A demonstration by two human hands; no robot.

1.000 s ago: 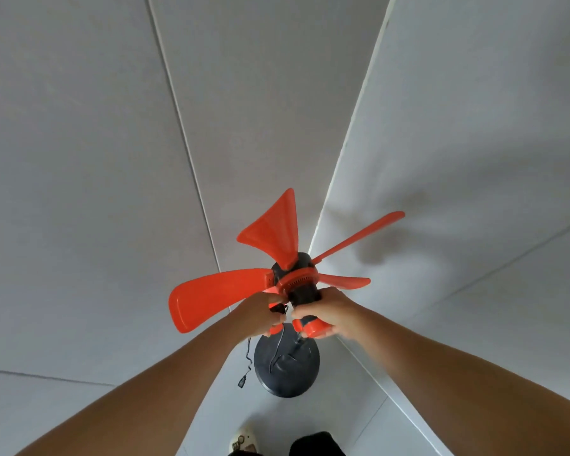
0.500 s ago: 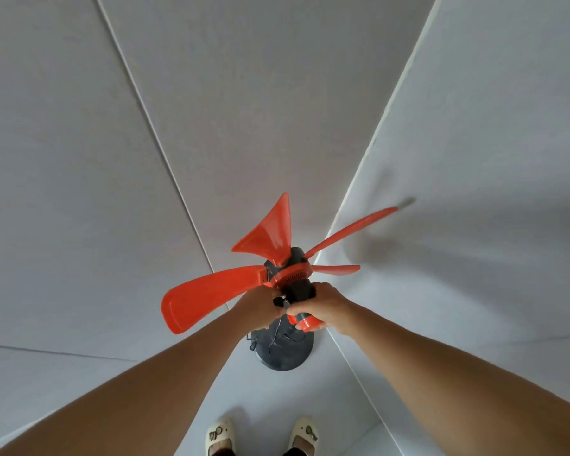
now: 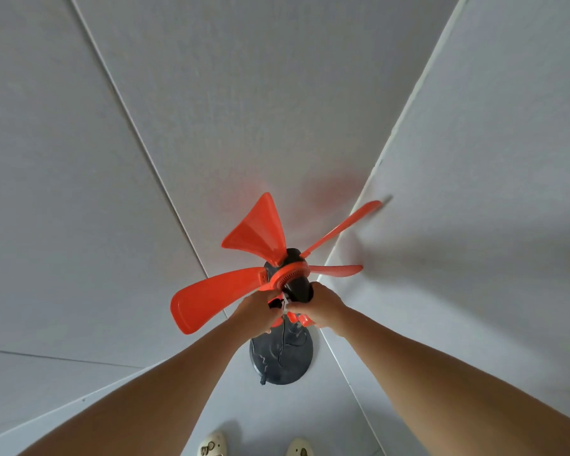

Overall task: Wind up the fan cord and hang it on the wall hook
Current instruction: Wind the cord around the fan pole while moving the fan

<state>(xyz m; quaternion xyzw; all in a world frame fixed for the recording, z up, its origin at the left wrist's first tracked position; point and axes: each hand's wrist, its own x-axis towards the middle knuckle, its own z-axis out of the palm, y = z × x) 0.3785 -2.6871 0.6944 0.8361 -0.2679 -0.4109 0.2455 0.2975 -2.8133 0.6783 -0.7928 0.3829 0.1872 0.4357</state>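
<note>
A corner of pale grey-white panelled walls [image 3: 211,126] is seen, with a light floor [image 3: 264,419] below. The orange-bladed fan [image 3: 287,274] is held up near the corner. The left hand [image 3: 259,312] is closed on the black cord [image 3: 281,343] at the motor housing; the right hand [image 3: 321,307] is gripped around the housing. The cord hangs loose toward the dark round base [image 3: 282,357].

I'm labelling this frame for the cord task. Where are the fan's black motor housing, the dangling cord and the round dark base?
motor housing [image 3: 298,287]: head view, black body below the orange ring.
cord [image 3: 282,340]: head view, thin hanging stretch.
base [image 3: 297,366]: head view, bare right part.
</note>
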